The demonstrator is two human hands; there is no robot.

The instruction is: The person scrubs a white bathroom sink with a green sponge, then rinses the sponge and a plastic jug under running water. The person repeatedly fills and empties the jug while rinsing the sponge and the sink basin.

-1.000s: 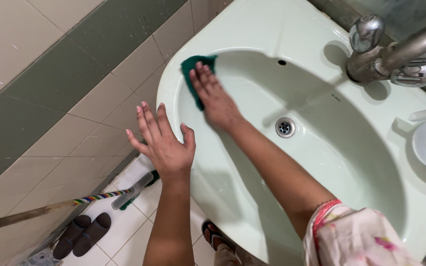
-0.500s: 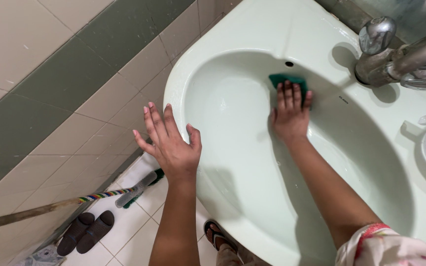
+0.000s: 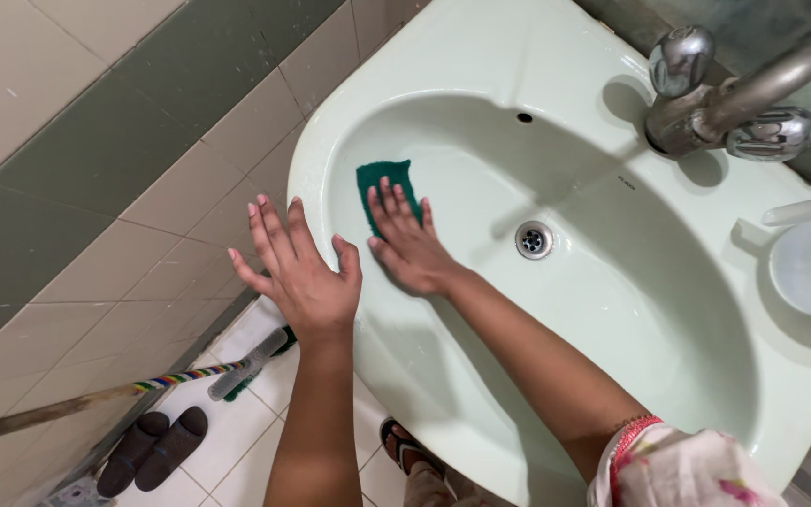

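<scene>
Right now the right hand [image 3: 410, 246] presses flat on the green scrub pad [image 3: 385, 191] inside the sink [image 3: 481, 56], left of the drain [image 3: 534, 239], while the left hand [image 3: 300, 270], fingers spread, hangs over the sink's near rim; firm overlapping strokes would suit best.

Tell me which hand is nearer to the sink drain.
Right. The right hand presses a green scrub pad inside the basin, left of the drain; the left hand rests farther away on the rim.

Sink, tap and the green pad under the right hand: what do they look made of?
The sink looks like glazed ceramic: pale green, smooth, with soft glare. The tap looks like chromed metal, with bright mirror-like highlights on its knobs. The green pad under the right hand looks like a matte fibrous scouring cloth, though its weave is too small to tell.
</scene>
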